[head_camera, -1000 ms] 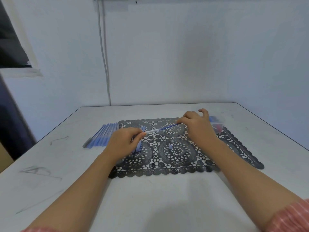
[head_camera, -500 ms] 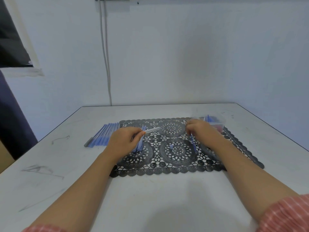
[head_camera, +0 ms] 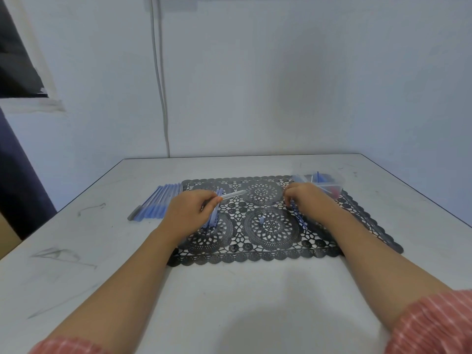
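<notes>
left hand (head_camera: 190, 210): pinches clear pen barrel (head_camera: 233, 194), barrel just above lace mat (head_camera: 268, 254) | right hand (head_camera: 305, 199): fingers curled on blue refill (head_camera: 299, 217), low over mat | pen row (head_camera: 158, 203) left of mat | plastic tub (head_camera: 332, 181) behind right hand

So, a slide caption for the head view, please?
Left hand pinches clear pen barrel, right hand holds blue refill, over black lace placemat.
</notes>
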Demonstrator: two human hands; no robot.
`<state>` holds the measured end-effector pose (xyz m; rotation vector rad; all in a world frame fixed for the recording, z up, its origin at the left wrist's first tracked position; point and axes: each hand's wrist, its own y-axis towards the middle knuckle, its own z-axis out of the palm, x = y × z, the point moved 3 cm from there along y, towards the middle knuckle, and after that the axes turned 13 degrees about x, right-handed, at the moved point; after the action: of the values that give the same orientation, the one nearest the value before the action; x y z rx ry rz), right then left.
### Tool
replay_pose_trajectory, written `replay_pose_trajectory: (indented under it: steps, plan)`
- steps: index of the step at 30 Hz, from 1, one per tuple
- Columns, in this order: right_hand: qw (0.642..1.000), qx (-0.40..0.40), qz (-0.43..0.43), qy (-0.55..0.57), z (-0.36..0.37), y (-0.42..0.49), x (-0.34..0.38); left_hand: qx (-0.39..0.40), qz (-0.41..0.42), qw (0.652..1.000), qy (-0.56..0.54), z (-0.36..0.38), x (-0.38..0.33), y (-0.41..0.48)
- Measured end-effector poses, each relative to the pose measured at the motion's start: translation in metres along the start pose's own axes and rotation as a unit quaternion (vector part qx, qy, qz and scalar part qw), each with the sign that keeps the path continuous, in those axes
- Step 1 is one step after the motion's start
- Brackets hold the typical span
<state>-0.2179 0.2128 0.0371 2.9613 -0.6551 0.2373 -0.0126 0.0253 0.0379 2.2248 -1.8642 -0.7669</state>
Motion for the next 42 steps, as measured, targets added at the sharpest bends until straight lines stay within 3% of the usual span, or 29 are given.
replay_pose_trajectory:
  steps: [6, 10, 13, 25, 30, 34, 38, 42]
  plan:
    - [0.988, -0.093, 0.101, 0.065, -0.018, -0.007, 0.012, 0.000, 0.002, 1.000, 0.002, 0.000, 0.000, -0.001]
    - [0.984, -0.002, 0.171, 0.038, -0.010, -0.008, 0.016, 0.002, 0.001, 1.000, 0.002, 0.000, -0.001, 0.000]
    - [0.980, 0.021, 0.198, 0.023, -0.002, -0.005, 0.015, 0.002, 0.000, 1.000, -0.001, -0.001, -0.003, -0.001]
    - [0.973, -0.050, 0.217, -0.062, -0.004, -0.008, 0.003, 0.008, -0.016, 1.000, -0.013, -0.003, -0.007, -0.003]
    - [0.976, -0.065, 0.204, 0.047, -0.016, -0.012, 0.014, 0.012, -0.018, 1.000, -0.015, -0.003, -0.007, -0.003]
    - [0.970, -0.120, 0.170, 0.128, -0.037, -0.012, 0.021, 0.010, -0.020, 1.000, -0.014, -0.002, -0.006, -0.004]
    - [0.952, -0.169, 0.195, 0.163, -0.060, 0.003, 0.000, 0.008, -0.023, 1.000, -0.010, 0.000, -0.006, -0.003]
    - [0.951, -0.095, 0.276, 0.106, -0.074, 0.024, -0.029, 0.006, -0.020, 1.000, -0.007, 0.001, -0.009, -0.002]
